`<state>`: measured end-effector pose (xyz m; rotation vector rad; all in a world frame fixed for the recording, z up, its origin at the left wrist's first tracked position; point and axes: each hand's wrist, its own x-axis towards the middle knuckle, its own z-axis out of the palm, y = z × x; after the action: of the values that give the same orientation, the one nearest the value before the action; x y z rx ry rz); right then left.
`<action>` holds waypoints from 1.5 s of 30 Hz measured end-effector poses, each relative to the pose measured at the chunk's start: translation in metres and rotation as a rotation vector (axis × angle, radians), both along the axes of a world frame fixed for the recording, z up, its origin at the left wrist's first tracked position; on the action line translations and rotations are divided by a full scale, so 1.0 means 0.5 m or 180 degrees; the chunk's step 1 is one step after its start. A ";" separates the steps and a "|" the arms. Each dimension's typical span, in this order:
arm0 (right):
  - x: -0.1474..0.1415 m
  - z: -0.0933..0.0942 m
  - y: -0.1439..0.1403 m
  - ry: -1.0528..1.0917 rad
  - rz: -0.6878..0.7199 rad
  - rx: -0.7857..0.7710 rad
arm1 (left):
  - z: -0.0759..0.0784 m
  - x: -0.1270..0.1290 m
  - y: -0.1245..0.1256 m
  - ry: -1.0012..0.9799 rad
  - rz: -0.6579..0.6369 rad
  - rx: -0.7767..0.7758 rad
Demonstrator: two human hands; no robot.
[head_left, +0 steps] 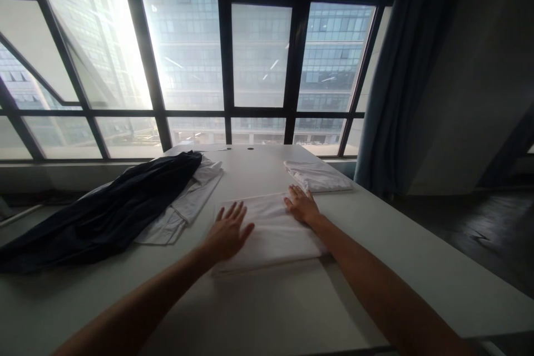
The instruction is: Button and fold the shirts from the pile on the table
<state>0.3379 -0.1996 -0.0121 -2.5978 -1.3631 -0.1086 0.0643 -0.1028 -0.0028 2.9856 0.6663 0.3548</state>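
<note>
Big white table [417,267] by the window, with a dark garment [112,211] sprawled over a white shirt [183,211] on the left side and a smaller folded white piece [319,177] at the far right. The folded white cloth [271,231] sits flat in the middle, right in front of the person. Left hand [227,231] lies palm-down on its left edge, fingers spread and relaxed, and right hand [301,204] rests flat on the far right corner, both arms stretched forward, nothing gripped.
</note>
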 end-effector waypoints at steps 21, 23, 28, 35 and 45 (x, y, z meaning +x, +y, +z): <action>0.026 -0.010 -0.031 0.0443 0.0334 -0.0182 | -0.015 -0.028 0.185 0.0486 0.0451 -0.0115; 0.029 -0.006 -0.030 0.0424 0.0635 -0.0043 | -0.008 -0.027 0.157 0.0385 0.0604 0.0220; 0.012 0.031 -0.032 0.0075 0.0238 0.0020 | -0.020 -0.016 0.035 0.0367 0.0407 -0.0028; -0.013 0.064 -0.042 -0.0024 -0.0296 -0.0262 | -0.011 -0.017 0.103 0.0636 -0.0668 -0.0108; -0.034 0.065 -0.033 0.2032 -0.0345 0.0202 | -0.016 -0.002 0.028 0.0368 -0.0187 0.0054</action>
<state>0.3209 -0.2163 0.0204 -2.3394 -0.9643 0.5970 0.0632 -0.0889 -0.0108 3.0532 0.5860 0.1863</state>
